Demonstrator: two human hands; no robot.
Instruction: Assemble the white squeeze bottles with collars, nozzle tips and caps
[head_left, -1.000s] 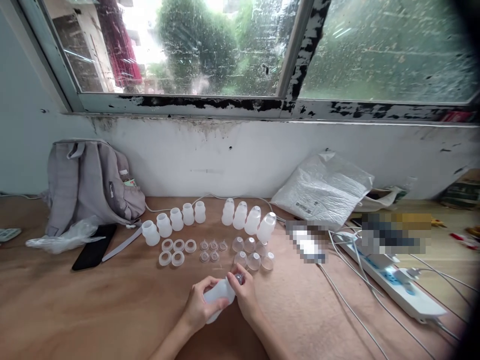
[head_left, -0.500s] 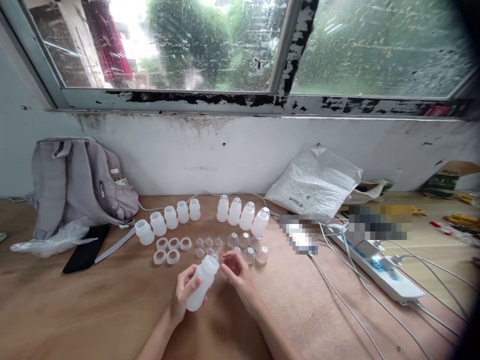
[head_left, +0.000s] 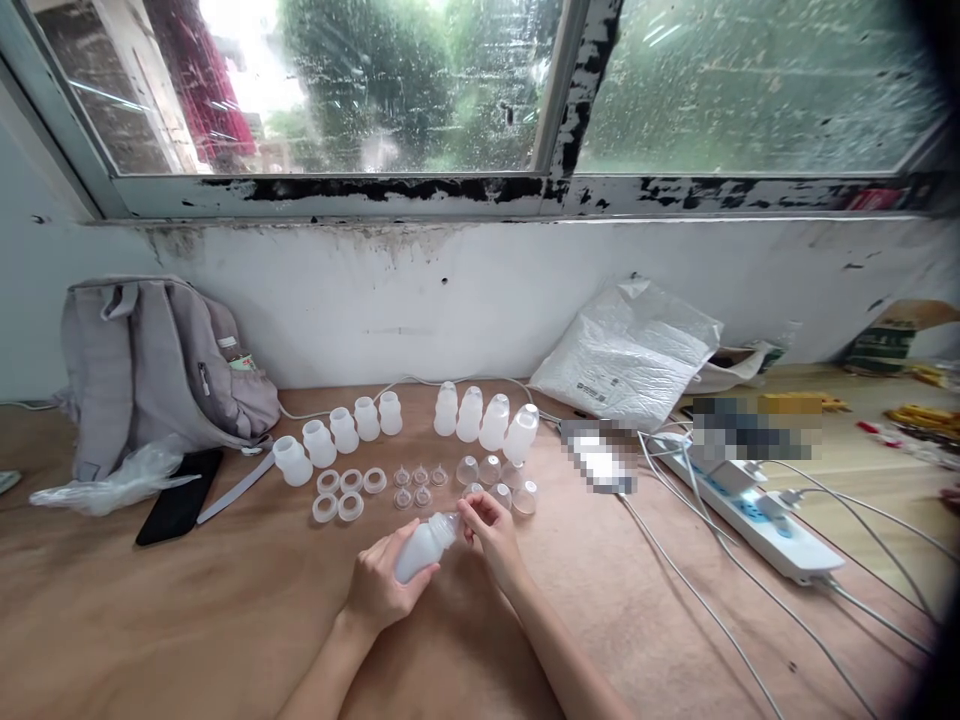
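Note:
My left hand is wrapped around a frosted white baby bottle, which leans with its top to the right. A clear nipple sits at the bottle's mouth. The fingers of my right hand pinch the nipple's tip. Farther back, several open bottles stand in a curved row. White rings and loose nipples lie in front of them. To the right are clear dome caps, partly hidden by my right hand, and several capped bottles.
At the left are a grey backpack, a plastic bag, a black phone-like slab and a pale strip. A silver mailing bag, a power strip and cables occupy the right side.
The bottle has tilted further to the right, with my left hand turning over it. My right fingers have moved from beside the bottle's top to pinching the nipple tip.

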